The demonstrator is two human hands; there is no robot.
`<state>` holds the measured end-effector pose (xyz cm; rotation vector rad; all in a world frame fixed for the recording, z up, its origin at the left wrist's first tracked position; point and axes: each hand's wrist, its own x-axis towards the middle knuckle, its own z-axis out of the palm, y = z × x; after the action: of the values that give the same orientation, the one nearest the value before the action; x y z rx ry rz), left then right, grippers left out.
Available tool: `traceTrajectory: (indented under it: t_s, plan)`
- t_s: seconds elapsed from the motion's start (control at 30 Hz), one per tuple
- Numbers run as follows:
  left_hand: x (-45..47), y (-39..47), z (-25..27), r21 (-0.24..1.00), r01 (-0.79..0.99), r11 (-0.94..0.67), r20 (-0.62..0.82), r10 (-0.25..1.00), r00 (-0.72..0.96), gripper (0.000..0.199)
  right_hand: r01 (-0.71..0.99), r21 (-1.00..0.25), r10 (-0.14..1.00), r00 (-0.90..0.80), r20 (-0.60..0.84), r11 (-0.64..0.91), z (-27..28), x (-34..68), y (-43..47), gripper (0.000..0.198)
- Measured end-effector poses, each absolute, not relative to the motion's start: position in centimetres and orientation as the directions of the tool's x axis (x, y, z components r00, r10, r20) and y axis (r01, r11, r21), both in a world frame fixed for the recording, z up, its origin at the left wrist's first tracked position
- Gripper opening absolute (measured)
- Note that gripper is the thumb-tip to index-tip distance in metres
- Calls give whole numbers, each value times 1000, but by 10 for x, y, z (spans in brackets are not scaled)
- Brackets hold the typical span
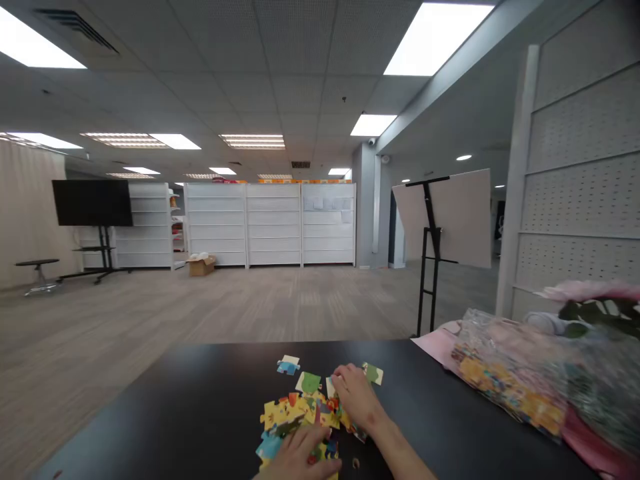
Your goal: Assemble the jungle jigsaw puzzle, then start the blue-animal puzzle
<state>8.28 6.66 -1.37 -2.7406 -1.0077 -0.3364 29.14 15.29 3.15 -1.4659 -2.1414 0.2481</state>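
Observation:
A loose pile of jigsaw puzzle pieces (275,415), mostly yellow with some blue, green and red, lies on the black table. My left hand (303,452) rests on the near side of the pile with its fingers spread over the pieces. At the pile's right edge, my right hand (356,395) has its fingers bent together around a pale puzzle piece (330,388), and its thumb is hidden. Beyond the pile lie a green piece (309,383) and a blue and cream piece (289,365). Another green piece (373,373) is just past my right hand.
Clear plastic bags with more puzzle pieces (505,383) lie on the right of the black table (200,407), beside pink flowers (595,291). A board on a black stand (433,267) rises behind the table. White shelves (273,227) and a screen (93,203) stand farther back.

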Motion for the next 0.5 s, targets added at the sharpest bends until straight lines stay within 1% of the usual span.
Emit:
traceTrajectory:
  t_s: [0.03, 0.07, 0.13, 0.17, 0.23, 0.27, 0.3, 0.4, 0.43, 0.5]
  plan:
    - [86, 72, 0, -123, 620, -775, 259, 578, 774, 39, 803, -436, 905, -288, 313, 406, 31, 290, 152, 39]
    - [88, 76, 14, -110, 603, -790, 255, 564, 785, 41, 795, -438, 901, -306, 309, 420, 31, 289, 150, 38]
    - [89, 79, 40, -23, 569, -822, 252, 546, 799, 51, 776, -439, 888, -353, 295, 454, 31, 287, 146, 36]
    - [88, 78, 50, 30, 561, -827, 248, 550, 797, 51, 767, -436, 881, -379, 283, 470, 30, 286, 144, 36]
    - [83, 72, 63, 148, 564, -813, 265, 582, 769, 37, 759, -426, 870, -425, 248, 493, 30, 285, 142, 38]
    - [78, 68, 67, 197, 569, -798, 279, 602, 748, 28, 760, -418, 867, -442, 231, 498, 31, 284, 142, 40]
    - [71, 66, 68, 237, 581, -779, 303, 627, 718, 23, 766, -404, 866, -451, 218, 501, 31, 283, 142, 41]
    - [42, 67, 63, 323, 666, -672, 391, 736, 553, 24, 798, -360, 875, -432, 219, 484, 32, 276, 147, 32]
    - [30, 71, 57, 365, 704, -609, 410, 784, 466, 32, 810, -352, 882, -414, 225, 469, 33, 273, 149, 30]
    - [9, 82, 42, 462, 745, -482, 372, 867, 330, 67, 832, -349, 900, -367, 236, 431, 34, 268, 151, 32]
